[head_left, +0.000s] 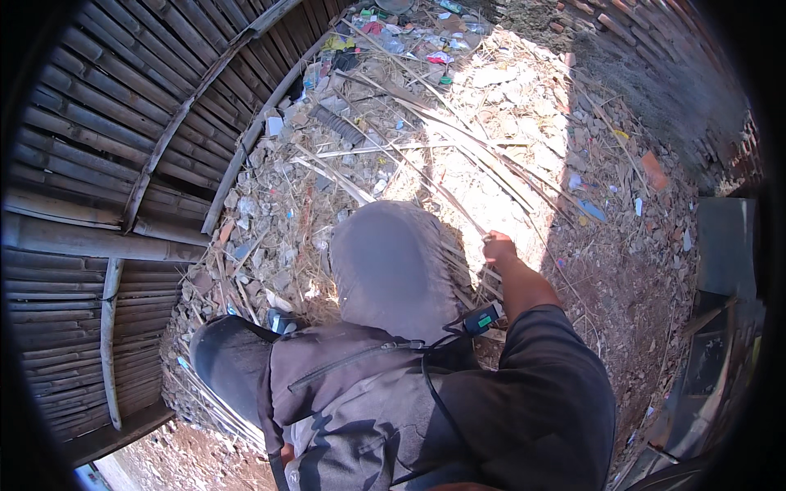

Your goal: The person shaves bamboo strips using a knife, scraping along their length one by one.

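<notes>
My right hand reaches forward past my bent knee, its fingers closed round the near end of a long thin bamboo strip. From my fist the strip slants away to the far left over the littered ground. Other split bamboo strips lie loose just beyond the hand, partly in bright sunlight. My left hand does not show; only a small patch of skin appears by the dark jacket at the lower left, and I cannot tell what part it is.
A bamboo slat wall curves along the left. Rubble and plastic scraps cover the far ground. A brick wall runs along the far right, with a flat grey panel nearer. A small black device on a cable hangs by my right forearm.
</notes>
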Action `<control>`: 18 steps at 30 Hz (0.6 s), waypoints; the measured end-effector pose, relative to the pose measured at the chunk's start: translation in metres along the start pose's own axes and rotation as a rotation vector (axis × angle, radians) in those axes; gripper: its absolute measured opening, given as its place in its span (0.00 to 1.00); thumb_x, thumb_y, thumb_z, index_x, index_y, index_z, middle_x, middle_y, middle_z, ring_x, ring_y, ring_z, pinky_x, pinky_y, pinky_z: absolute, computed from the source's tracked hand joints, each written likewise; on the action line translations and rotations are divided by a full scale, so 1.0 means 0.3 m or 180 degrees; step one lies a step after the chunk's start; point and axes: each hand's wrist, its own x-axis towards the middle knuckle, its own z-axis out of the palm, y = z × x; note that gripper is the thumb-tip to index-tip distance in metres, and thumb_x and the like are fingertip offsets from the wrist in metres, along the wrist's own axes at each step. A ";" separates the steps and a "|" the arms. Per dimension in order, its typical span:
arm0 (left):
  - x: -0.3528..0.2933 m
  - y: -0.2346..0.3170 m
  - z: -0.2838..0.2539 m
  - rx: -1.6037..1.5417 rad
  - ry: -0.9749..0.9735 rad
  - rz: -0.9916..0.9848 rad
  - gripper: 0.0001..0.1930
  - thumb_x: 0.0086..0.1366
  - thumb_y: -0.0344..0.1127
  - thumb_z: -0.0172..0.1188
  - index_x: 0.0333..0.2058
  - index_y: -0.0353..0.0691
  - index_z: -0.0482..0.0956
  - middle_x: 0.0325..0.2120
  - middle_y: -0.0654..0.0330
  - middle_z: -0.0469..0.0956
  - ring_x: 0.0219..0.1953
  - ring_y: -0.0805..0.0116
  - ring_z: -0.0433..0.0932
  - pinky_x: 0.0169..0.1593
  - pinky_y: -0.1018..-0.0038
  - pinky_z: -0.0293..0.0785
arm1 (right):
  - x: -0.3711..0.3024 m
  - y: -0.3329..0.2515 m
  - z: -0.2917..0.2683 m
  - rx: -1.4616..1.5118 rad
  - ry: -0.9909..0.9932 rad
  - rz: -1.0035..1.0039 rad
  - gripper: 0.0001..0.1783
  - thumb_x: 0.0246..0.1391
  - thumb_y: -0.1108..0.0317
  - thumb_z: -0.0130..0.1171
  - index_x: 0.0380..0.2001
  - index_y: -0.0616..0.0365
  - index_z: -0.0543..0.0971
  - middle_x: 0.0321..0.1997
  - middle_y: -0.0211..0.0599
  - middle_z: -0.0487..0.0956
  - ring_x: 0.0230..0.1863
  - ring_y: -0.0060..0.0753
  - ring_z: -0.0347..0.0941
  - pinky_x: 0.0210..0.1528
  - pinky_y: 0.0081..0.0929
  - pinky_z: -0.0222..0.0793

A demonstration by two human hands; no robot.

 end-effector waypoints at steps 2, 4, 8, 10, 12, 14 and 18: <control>-0.021 0.009 -0.001 -0.0008 0.0062 -0.0028 0.13 0.74 0.37 0.51 0.49 0.35 0.75 0.41 0.56 0.81 0.42 0.62 0.81 0.45 0.67 0.78 | -0.027 -0.015 0.008 -0.0311 0.0280 -0.0245 0.16 0.46 0.68 0.58 0.42 0.51 0.81 0.37 0.45 0.84 0.40 0.46 0.82 0.43 0.36 0.78; -0.053 0.019 0.004 -0.0069 0.0124 -0.0013 0.13 0.74 0.36 0.51 0.49 0.35 0.74 0.41 0.56 0.81 0.42 0.63 0.81 0.45 0.68 0.78 | -0.034 -0.019 0.025 -0.0621 0.0584 -0.0521 0.15 0.46 0.69 0.58 0.41 0.51 0.81 0.35 0.43 0.84 0.37 0.45 0.82 0.41 0.35 0.77; -0.079 0.041 0.012 -0.0185 0.0174 0.0087 0.12 0.74 0.36 0.51 0.49 0.35 0.74 0.41 0.56 0.81 0.42 0.63 0.81 0.45 0.68 0.78 | -0.015 0.071 0.013 0.0273 0.0586 -0.1079 0.15 0.48 0.67 0.61 0.41 0.53 0.81 0.30 0.43 0.83 0.32 0.43 0.82 0.37 0.35 0.76; -0.066 0.074 0.006 -0.0201 0.0140 0.0180 0.12 0.74 0.35 0.52 0.49 0.35 0.74 0.41 0.57 0.81 0.42 0.64 0.81 0.45 0.68 0.78 | -0.044 0.104 -0.023 0.1197 0.0129 -0.0596 0.19 0.49 0.64 0.64 0.46 0.56 0.81 0.31 0.50 0.84 0.35 0.44 0.84 0.40 0.39 0.76; -0.089 0.060 -0.009 -0.0340 0.0191 0.0255 0.11 0.74 0.35 0.52 0.49 0.34 0.74 0.41 0.57 0.81 0.42 0.64 0.81 0.44 0.69 0.78 | -0.184 -0.050 -0.152 0.0824 0.0334 -0.0596 0.20 0.49 0.64 0.65 0.47 0.57 0.80 0.33 0.52 0.84 0.36 0.46 0.84 0.40 0.40 0.76; -0.068 0.086 -0.019 -0.0441 0.0144 0.0412 0.11 0.74 0.34 0.52 0.49 0.34 0.74 0.41 0.57 0.81 0.42 0.64 0.81 0.44 0.69 0.78 | -0.169 0.011 -0.183 0.0093 0.0898 -0.0775 0.23 0.49 0.64 0.66 0.49 0.61 0.79 0.38 0.58 0.84 0.41 0.55 0.82 0.45 0.45 0.75; -0.065 0.163 -0.067 -0.0783 0.0205 0.0954 0.11 0.74 0.33 0.53 0.49 0.34 0.74 0.41 0.58 0.80 0.41 0.65 0.81 0.44 0.69 0.78 | -0.236 0.006 -0.281 -0.0214 0.1499 -0.0861 0.20 0.49 0.63 0.69 0.46 0.56 0.80 0.39 0.56 0.83 0.44 0.60 0.80 0.47 0.48 0.75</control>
